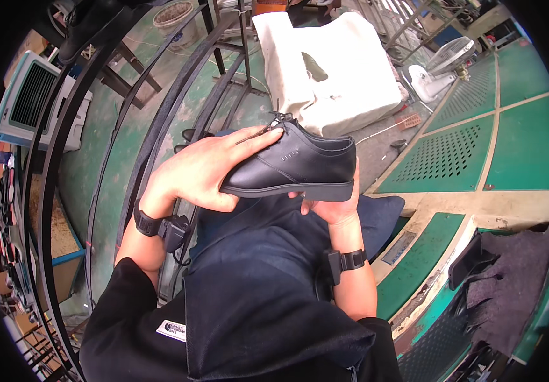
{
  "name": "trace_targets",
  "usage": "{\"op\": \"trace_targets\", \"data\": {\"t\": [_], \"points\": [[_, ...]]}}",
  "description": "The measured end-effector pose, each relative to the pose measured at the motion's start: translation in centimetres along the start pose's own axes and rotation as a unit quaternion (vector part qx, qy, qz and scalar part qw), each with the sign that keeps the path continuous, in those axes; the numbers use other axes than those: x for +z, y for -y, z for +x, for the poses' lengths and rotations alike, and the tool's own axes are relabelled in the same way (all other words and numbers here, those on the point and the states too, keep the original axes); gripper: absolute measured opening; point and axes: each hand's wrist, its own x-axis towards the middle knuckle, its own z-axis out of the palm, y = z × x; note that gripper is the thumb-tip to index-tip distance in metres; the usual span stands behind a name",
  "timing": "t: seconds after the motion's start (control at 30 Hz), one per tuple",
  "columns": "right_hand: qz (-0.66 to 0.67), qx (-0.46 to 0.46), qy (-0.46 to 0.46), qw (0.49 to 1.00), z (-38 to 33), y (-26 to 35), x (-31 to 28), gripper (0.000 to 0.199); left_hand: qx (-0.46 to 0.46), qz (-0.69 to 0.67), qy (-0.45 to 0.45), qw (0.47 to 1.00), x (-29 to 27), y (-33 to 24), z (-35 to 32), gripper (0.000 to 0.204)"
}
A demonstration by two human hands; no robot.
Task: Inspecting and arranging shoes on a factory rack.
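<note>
A black leather lace-up shoe [293, 159] is held sideways above my lap, its toe to the left and heel to the right. Across the toe and lacing lies my left hand [207, 167], thumb along the sole's edge and fingers over the front. My right hand [335, 207] grips the shoe from beneath and behind at the heel; most of its fingers are hidden by the shoe. The laces are tied in a bow at the top. A dark blue apron [262, 280] covers my lap below the shoe.
Black metal racks [153, 114] stand to my left, with a white air cooler [39, 105] beyond. Ahead is a block draped in white cloth [351, 70]. On the right are green machine panels [453, 153], a dark cloth [513, 280] and a white fan [437, 70].
</note>
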Motion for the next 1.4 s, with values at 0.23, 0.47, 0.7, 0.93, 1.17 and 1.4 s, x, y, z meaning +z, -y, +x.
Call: {"op": "trace_targets", "data": {"t": [0.23,0.47,0.7,0.93,1.17,1.4], "points": [[-0.037,-0.040,-0.003,0.999,-0.8,-1.1,-1.0,0.096,-0.008,-0.007,0.017,1.000,-0.4,0.2,-0.1,0.109],[-0.121,-0.066,-0.023,0.990,-1.1,-0.1,-0.4,0.089,0.060,0.103,-0.055,0.991,-0.4,1.9,1.0,0.087],[-0.163,-0.266,-0.191,0.931,0.2,-2.2,-1.7,0.064,-0.074,-0.138,-0.355,0.922,9.2,2.3,4.1,0.084],[-0.222,-0.292,-0.154,0.917,0.2,-5.2,-1.5,0.072,-0.183,-0.673,-0.166,0.697,13.3,0.4,7.0,0.102],[-0.048,-0.161,-0.157,0.973,-0.5,-0.3,-0.4,0.062,-0.117,-0.531,-0.148,0.826,11.5,1.8,7.0,0.097],[0.027,-0.158,-0.300,0.940,1.4,-1.0,-4.6,0.037,-0.053,-0.067,-0.246,0.966,12.0,1.1,8.5,0.071]]}}
